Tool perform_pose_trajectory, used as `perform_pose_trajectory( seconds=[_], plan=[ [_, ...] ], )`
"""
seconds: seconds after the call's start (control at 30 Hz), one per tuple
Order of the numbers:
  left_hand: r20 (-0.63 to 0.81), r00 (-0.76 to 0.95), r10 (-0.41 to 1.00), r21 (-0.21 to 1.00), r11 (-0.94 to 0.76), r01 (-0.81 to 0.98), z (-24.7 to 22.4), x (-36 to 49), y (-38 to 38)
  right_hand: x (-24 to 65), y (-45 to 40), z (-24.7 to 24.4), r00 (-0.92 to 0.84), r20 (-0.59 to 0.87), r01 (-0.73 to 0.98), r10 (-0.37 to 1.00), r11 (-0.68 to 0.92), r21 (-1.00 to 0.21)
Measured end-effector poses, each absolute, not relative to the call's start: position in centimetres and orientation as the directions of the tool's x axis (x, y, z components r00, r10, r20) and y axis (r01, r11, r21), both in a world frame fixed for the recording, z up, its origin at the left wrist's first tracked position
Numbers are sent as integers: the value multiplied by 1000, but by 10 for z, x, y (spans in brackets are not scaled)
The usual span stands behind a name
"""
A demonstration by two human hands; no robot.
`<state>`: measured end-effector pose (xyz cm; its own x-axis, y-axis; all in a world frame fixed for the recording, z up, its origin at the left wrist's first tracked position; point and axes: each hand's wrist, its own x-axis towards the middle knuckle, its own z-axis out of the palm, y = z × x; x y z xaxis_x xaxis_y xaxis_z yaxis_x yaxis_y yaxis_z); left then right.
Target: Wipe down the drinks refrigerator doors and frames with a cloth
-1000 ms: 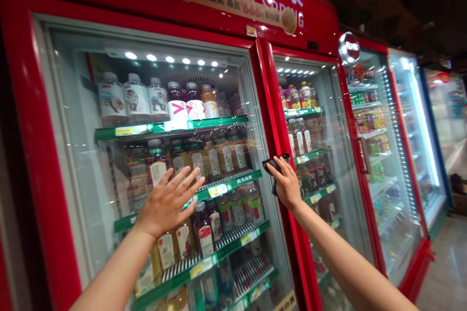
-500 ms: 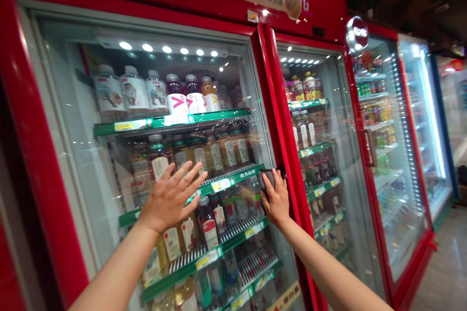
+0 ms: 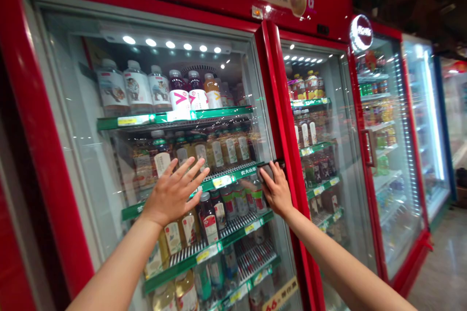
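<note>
In the head view, a red two-door refrigerated drinks cooler [image 3: 47, 146] fills the left and centre of the frame. The person's left hand [image 3: 174, 193] is at centre left, open, with the palm toward the clear glass pane of the left door [image 3: 69, 107] and all five fingers spread. It grips nothing, and contact with the glass cannot be confirmed. The person's right hand [image 3: 278, 192] is right of centre with its fingers curled, holding a dark grey folded cloth [image 3: 268, 171] against the glass beside the red central door frame [image 3: 281, 107]. The cloth is judged light, soft and flexible, and offers little resistance. The recommended hold is at its folded middle, under the fingers, so that the loose edges stay gathered. The glass pane is judged stiff, smooth and breakable, so pressure should be applied with the flat of the hand. Count: two hands, one cloth, two doors on this cooler, and four green-edged wire shelves [image 3: 175, 119] visible behind the left door. The top shelf carries six front-row bottles: three clear bottles with white illustrated labels [image 3: 112, 88], two dark purple bottles with white labels and pink chevrons [image 3: 179, 93], and one orange bottle [image 3: 213, 92]. A second glass-door cooler [image 3: 412, 107] stands at the right of the frame.
</note>
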<state>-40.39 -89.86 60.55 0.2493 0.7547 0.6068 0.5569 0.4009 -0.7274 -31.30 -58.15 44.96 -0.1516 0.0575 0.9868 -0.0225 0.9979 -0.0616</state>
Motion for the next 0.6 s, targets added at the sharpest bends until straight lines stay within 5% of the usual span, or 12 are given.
perform_pose_trajectory(
  seconds=[0.17, 0.4, 0.6],
  plan=[
    [608, 235, 758, -719, 400, 568, 605, -403, -899, -334, -609, 505, -60, 973, 3, 223, 975, -223],
    [602, 195, 774, -716, 416, 560, 603, -401, -900, -304, -591, 441, -331, 912, -108, -243, 970, 219],
    [591, 188, 784, -726, 416, 548, 601, -401, -902, -331, -598, 494, -69, 990, -4, 120, 993, -120]
  ],
)
